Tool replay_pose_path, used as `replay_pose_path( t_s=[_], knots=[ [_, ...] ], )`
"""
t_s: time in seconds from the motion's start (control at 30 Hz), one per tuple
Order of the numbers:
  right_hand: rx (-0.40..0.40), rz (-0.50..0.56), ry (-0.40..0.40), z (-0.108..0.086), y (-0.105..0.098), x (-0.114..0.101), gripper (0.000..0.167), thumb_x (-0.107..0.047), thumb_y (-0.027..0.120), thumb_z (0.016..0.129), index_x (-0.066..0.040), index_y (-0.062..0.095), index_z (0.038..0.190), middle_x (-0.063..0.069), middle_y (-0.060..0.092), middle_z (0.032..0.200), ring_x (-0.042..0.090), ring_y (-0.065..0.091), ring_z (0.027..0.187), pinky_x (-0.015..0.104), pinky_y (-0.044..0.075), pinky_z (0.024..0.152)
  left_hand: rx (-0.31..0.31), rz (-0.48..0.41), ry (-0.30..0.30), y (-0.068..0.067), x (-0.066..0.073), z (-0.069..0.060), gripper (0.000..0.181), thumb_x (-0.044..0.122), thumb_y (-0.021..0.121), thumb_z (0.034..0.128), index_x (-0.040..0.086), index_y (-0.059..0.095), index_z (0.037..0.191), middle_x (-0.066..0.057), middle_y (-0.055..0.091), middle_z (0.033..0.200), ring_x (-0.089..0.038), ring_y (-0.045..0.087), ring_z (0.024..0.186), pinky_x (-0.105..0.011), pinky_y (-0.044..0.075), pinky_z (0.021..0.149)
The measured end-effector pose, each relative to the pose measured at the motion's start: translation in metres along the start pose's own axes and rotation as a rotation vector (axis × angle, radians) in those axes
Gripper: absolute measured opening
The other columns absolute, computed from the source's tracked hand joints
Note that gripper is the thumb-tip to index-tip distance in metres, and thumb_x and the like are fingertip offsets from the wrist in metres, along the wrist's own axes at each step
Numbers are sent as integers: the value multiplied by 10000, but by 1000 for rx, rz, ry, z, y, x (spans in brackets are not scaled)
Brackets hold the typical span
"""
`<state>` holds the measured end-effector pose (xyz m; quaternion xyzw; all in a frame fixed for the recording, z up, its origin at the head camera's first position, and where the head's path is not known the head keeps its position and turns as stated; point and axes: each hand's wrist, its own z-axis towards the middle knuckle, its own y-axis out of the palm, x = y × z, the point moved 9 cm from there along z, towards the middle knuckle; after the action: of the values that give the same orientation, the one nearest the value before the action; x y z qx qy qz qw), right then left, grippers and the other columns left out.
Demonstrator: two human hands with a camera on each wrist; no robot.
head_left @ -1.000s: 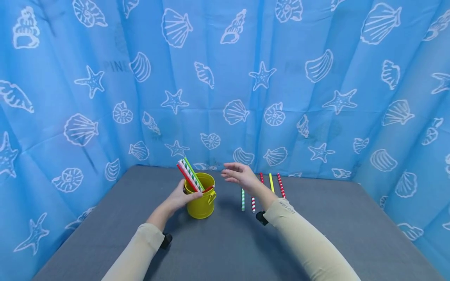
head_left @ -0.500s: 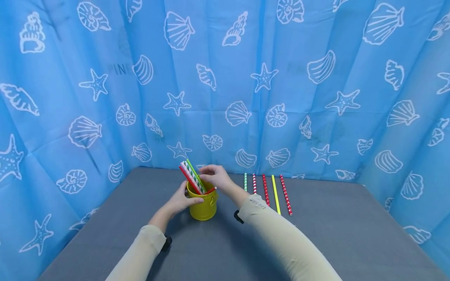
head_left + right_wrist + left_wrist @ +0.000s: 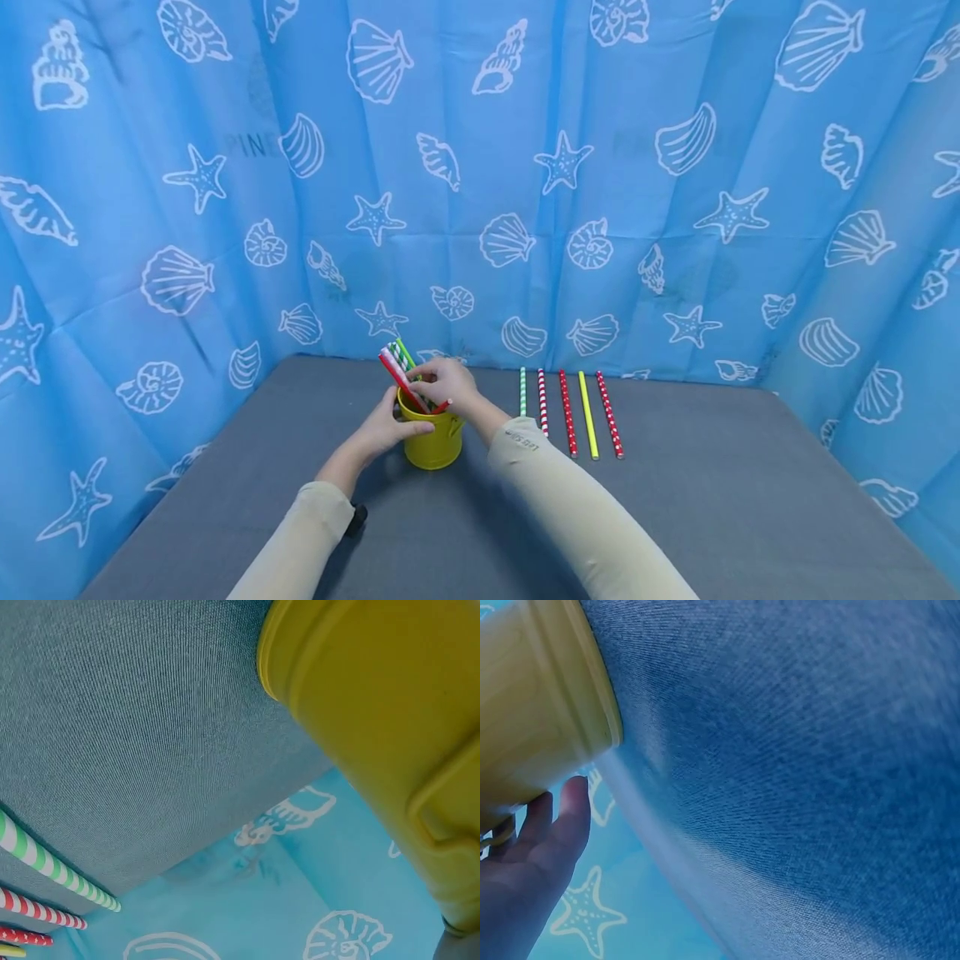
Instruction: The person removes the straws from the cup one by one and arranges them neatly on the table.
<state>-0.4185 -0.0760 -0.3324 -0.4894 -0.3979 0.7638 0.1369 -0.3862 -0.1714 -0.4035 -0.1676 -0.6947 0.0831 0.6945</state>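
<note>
A small yellow bucket (image 3: 432, 446) stands on the table, holding several paper straws that lean left: a red one (image 3: 395, 368), a pale pink one, a green-and-white striped one and a lime green one (image 3: 405, 352). A short red end sticks out at the rim's right. My left hand (image 3: 378, 427) grips the bucket's left side, thumb across the front; the left wrist view shows its fingers beside the yellow wall (image 3: 540, 697). Over the opening, my right hand (image 3: 450, 387) pinches at the pale straw, its fingertips partly hidden among the others. The right wrist view shows the bucket (image 3: 375, 720) but not the fingertips.
To the right, several straws lie in a row on the grey table (image 3: 712, 492): green striped (image 3: 522, 392), red striped (image 3: 542, 400), red patterned (image 3: 567, 412), yellow (image 3: 588, 417) and another red patterned (image 3: 610, 415). A blue shell-print curtain (image 3: 480, 183) hangs behind.
My right hand has come left from above the row of straws to the bucket's opening, and its fingers now reach in among the straws. My left hand stays on the bucket.
</note>
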Motion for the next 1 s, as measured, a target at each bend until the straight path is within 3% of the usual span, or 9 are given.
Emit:
replay_pose_path(
  t_s=[0.17, 0.33, 0.57, 0.73, 1.0],
  knots=[
    [-22, -38, -18, -1, 2, -4, 212, -282, 682, 919, -171, 758, 1082, -36, 568, 736, 120, 488, 674, 225, 366, 545, -22, -44, 27, -1, 2, 0, 993, 249, 769, 849, 85, 76, 1542, -210, 113, 1578, -439, 175, 1402, -623, 219, 1094],
    [-33, 20, -58, -2, 2, -3, 200, -293, 699, 904, -164, 772, 1038, -53, 591, 781, 106, 491, 716, 217, 368, 573, -29, -70, 48, 0, 3, 1, 990, 227, 763, 857, 80, 70, 1549, -203, 127, 1573, -429, 235, 1369, -593, 275, 1085],
    [-69, 89, -67, -5, 5, 0, 187, -289, 714, 895, -161, 774, 1017, -62, 629, 839, 106, 515, 752, 219, 408, 605, -20, -64, 35, 2, 2, -1, 939, 211, 759, 860, 65, 123, 1536, -213, 190, 1548, -419, 299, 1328, -559, 327, 1070],
    [-95, 73, -71, -4, 9, 2, 219, -306, 711, 897, -167, 767, 1057, -73, 647, 856, 108, 533, 762, 231, 430, 622, -26, -64, 40, 2, 3, -2, 925, 206, 751, 867, 59, 127, 1534, -216, 187, 1546, -430, 296, 1329, -556, 341, 1062],
    [-154, 60, -84, -5, 11, 4, 243, -326, 691, 910, -185, 749, 1098, -74, 666, 913, 120, 539, 807, 250, 443, 666, -23, -36, -5, 2, 0, -3, 938, 251, 752, 864, 47, 114, 1521, -238, 205, 1529, -429, 293, 1339, -570, 312, 1076]
  ],
)
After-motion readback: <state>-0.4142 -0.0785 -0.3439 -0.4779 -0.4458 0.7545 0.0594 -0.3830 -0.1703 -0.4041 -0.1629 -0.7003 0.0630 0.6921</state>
